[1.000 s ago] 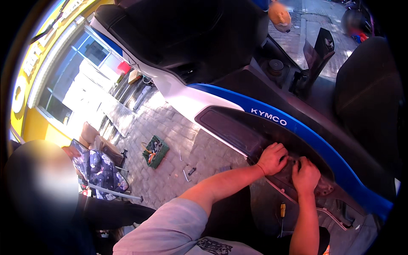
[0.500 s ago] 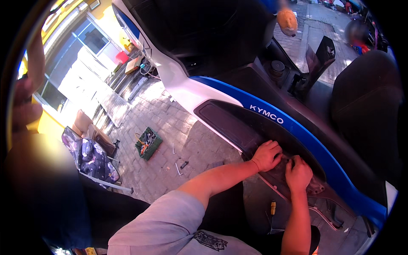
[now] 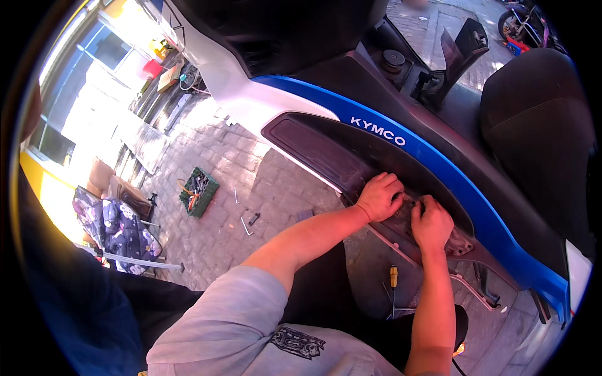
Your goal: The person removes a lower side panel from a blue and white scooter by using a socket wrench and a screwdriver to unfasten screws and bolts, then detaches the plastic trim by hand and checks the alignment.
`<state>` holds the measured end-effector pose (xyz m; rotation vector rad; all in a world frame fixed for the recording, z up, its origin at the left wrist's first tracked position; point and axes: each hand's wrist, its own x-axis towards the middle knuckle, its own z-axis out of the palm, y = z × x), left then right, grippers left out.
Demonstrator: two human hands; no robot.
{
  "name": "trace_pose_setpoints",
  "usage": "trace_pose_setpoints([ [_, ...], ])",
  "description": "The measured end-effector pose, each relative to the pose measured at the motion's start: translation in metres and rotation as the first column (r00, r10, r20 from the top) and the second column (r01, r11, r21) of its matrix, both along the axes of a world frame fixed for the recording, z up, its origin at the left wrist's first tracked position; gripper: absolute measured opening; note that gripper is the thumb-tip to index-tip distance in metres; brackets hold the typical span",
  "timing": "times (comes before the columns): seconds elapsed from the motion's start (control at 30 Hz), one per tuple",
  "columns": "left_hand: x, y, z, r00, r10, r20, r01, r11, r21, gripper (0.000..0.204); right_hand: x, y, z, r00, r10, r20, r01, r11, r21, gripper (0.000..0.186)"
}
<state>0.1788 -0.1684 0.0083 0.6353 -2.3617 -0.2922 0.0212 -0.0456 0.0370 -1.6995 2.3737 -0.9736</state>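
A scooter with a dark footboard, a blue side trim and a white front panel stands before me. Over the rear part of the footboard, my left hand rests with its fingers curled down and closed. Just to its right, my right hand is closed too, fingertips bent inward near a small dark thing. What either hand pinches is too small or hidden to name. Beside my right wrist lies a worn, dirty bracket area of the scooter.
A yellow-handled screwdriver is below my hands. On the paving left lie L-shaped hex keys, a small black part and a green tool crate. A folding chair with a flowered cloth and a person's dark-clothed leg are further left.
The view has shifted, so the scooter and my hands sit higher and further left. Both hands stay at the same part of the footboard, fingers still curled. The other person's hand at the left has mostly left view.
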Motion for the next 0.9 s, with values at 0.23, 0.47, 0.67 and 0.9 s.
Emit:
trace_pose_setpoints([
  [0.23, 0.0003, 0.0006, -0.0001, 1.000, 0.004, 0.024, -0.004, 1.000, 0.004, 0.008, -0.0010, 0.0011, -0.0036, 1.000, 0.006, 0.008, -0.006, 1.000, -0.002, 0.014],
  [0.47, 0.0009, 0.0020, 0.0041, 1.000, 0.002, 0.019, -0.002, 1.000, 0.016, 0.008, 0.0006, 0.0012, -0.0022, 1.000, 0.005, 0.013, -0.005, 1.000, -0.013, 0.013],
  [0.67, 0.0001, 0.0016, 0.0045, 1.000, 0.002, 0.029, -0.002, 1.000, 0.014, 0.009, 0.0001, 0.0015, -0.0026, 1.000, -0.001, 0.023, 0.001, 1.000, 0.006, 0.013],
  [0.9, -0.0017, 0.0042, 0.0085, 0.998, 0.012, 0.065, -0.013, 1.000, 0.020, 0.007, -0.0033, 0.0018, -0.0047, 0.999, 0.007, 0.044, -0.007, 1.000, 0.001, 0.012],
])
